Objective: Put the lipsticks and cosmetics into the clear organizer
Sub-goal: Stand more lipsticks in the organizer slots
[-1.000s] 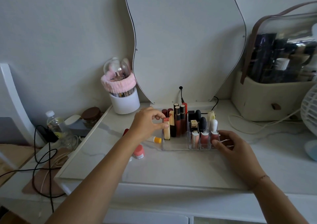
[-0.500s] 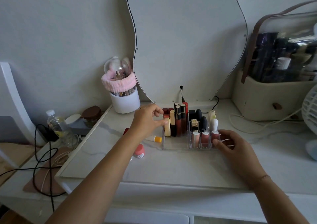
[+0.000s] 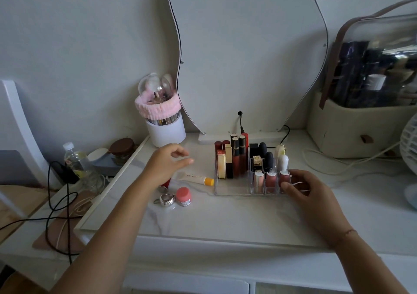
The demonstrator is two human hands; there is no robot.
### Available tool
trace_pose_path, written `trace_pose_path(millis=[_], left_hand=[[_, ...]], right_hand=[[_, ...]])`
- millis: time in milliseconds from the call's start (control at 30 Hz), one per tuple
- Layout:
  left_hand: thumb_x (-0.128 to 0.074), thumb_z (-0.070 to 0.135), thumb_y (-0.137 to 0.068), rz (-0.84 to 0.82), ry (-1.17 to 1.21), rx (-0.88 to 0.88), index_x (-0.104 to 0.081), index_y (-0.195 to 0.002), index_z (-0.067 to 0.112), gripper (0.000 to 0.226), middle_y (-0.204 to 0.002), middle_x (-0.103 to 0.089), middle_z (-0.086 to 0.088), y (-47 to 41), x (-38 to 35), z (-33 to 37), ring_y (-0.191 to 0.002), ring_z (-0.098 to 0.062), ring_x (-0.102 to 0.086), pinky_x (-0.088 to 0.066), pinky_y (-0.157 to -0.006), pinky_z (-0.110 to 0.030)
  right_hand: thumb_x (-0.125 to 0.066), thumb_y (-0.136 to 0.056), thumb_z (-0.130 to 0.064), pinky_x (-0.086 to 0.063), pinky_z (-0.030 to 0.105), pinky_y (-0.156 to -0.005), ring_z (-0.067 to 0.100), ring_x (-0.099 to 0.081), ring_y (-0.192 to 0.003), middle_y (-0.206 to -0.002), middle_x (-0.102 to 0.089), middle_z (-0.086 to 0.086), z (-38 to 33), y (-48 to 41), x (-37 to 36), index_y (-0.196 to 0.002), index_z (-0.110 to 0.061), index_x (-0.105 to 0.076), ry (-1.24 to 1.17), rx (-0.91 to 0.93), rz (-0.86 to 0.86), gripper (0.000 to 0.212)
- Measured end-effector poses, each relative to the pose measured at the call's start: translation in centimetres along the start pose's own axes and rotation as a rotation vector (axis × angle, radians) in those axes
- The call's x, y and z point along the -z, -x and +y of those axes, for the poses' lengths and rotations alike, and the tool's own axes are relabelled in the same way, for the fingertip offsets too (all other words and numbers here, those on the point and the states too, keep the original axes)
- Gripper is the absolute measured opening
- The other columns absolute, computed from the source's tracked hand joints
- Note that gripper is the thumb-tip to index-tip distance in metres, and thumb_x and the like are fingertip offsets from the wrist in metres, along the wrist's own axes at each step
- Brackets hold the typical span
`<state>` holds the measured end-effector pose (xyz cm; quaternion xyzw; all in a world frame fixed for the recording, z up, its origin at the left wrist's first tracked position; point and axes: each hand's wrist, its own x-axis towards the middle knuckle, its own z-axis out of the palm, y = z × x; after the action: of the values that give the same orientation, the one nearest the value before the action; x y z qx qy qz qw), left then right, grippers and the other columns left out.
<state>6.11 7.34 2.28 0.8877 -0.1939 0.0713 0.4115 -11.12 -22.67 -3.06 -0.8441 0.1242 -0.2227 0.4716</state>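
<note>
the empty left hand [image 3: 168, 165], fingers loosely spread, hovers over the tube [image 3: 198, 178] lying beside the clear organizer [image 3: 232, 192]; the right hand [image 3: 309, 194] grips its corner. next, probably: pinch that tube.

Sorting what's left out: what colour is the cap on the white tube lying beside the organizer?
Yellow-orange cap, clearest in the head view.
</note>
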Motion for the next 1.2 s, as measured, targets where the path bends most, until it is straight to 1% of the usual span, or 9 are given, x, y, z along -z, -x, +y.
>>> trace_pose_path(millis=[133, 233, 400, 533, 667, 733, 933, 1100, 1200], left_hand=[[-0.075, 0.025, -0.076, -0.029, -0.042, 0.166, -0.068, -0.090, 0.021, 0.016, -0.090, -0.068, 0.005, 0.2, 2.3, -3.7, -0.089, -0.017, -0.061, -0.046, -0.074, -0.024], [-0.074, 0.032, -0.075, -0.019, -0.079, 0.305, -0.067, -0.098, 0.011, 0.031, -0.095, -0.067, -0.004, 0.3, 2.3, -5.4, -0.092, -0.019, -0.062, -0.046, -0.079, -0.028], [-0.081, 0.035, -0.064, -0.045, -0.058, 0.404, -0.065, -0.096, 0.013, 0.042, -0.088, -0.067, -0.002, 0.2, 0.8, -5.2, -0.085, -0.019, -0.065, -0.052, -0.080, -0.035], [-0.073, 0.021, -0.068, -0.040, -0.162, 0.356, -0.070, -0.080, 0.012, 0.016, -0.084, -0.073, -0.013, 0.0, 0.0, -3.9, -0.083, -0.028, -0.068, -0.056, -0.079, -0.044], [-0.071, 0.017, -0.073, 0.163, -0.020, 0.278, -0.070, -0.095, 0.015, 0.022, -0.091, -0.072, -0.005, 0.0, 0.2, -2.1, -0.079, -0.015, -0.064, -0.049, -0.066, -0.023], [-0.073, 0.016, -0.072, 0.214, 0.119, 0.188, -0.071, -0.093, 0.020, 0.022, -0.088, -0.072, 0.001, 0.3, 0.2, -0.2, -0.077, -0.009, -0.064, -0.047, -0.069, -0.020], [-0.077, 0.019, -0.070, 0.088, 0.338, -0.038, -0.068, -0.086, 0.036, 0.025, -0.093, -0.072, 0.011, 1.7, -1.6, 6.0, -0.088, -0.006, -0.067, -0.051, -0.083, -0.023], [-0.078, 0.014, -0.069, 0.051, 0.287, -0.092, -0.068, -0.088, 0.027, 0.025, -0.083, -0.071, 0.011, 2.6, -4.4, 7.6, -0.073, -0.001, -0.065, -0.047, -0.070, -0.008], [-0.079, 0.013, -0.069, 0.079, 0.160, -0.112, -0.068, -0.091, 0.023, 0.026, -0.081, -0.068, 0.006, 2.7, -5.4, 7.3, -0.069, -0.006, -0.062, -0.046, -0.064, -0.008]], right_hand=[[-0.065, -0.085, -0.030, -0.042, 0.014, -0.062, 0.008, -0.064, -0.085, -0.098, -0.067, -0.005, 0.1, 0.0, 0.0, -0.121, -0.021, -0.059, -0.002, 0.001, -0.003, 0.037], [-0.065, -0.084, -0.030, -0.043, 0.015, -0.062, 0.009, -0.064, -0.085, -0.096, -0.068, -0.006, 0.1, -0.1, 0.0, -0.120, -0.021, -0.060, -0.009, -0.004, 0.003, 0.037], [-0.065, -0.084, -0.030, -0.043, 0.018, -0.062, 0.011, -0.064, -0.085, -0.096, -0.068, -0.005, 0.1, -0.1, 0.0, -0.119, -0.021, -0.060, -0.005, 0.002, 0.004, 0.037], [-0.065, -0.085, -0.031, -0.044, 0.018, -0.062, 0.010, -0.064, -0.086, -0.097, -0.067, -0.005, 0.1, 0.0, 0.1, -0.120, -0.021, -0.059, 0.002, 0.003, -0.006, 0.037], [-0.065, -0.085, -0.030, -0.043, 0.015, -0.062, 0.008, -0.064, -0.086, -0.097, -0.068, -0.006, 0.0, 0.0, 0.0, -0.120, -0.021, -0.060, -0.004, 0.009, -0.004, 0.036], [-0.065, -0.085, -0.030, -0.043, 0.015, -0.062, 0.009, -0.064, -0.086, -0.097, -0.068, -0.005, 0.0, 0.0, 0.0, -0.119, -0.021, -0.060, -0.008, 0.008, -0.001, 0.036], [-0.065, -0.084, -0.030, -0.043, 0.014, -0.062, 0.007, -0.064, -0.085, -0.096, -0.068, -0.007, 0.1, 0.0, 0.0, -0.118, -0.023, -0.060, -0.016, 0.004, -0.001, 0.035], [-0.066, -0.084, -0.029, -0.043, 0.015, -0.063, 0.010, -0.065, -0.085, -0.095, -0.068, -0.006, 0.1, 0.0, 0.0, -0.118, -0.020, -0.060, -0.028, 0.004, 0.000, 0.036], [-0.066, -0.084, -0.029, -0.044, 0.016, -0.065, 0.011, -0.064, -0.086, -0.097, -0.068, -0.005, 0.2, 0.0, 0.0, -0.120, -0.019, -0.060, -0.028, 0.007, -0.004, 0.037]])
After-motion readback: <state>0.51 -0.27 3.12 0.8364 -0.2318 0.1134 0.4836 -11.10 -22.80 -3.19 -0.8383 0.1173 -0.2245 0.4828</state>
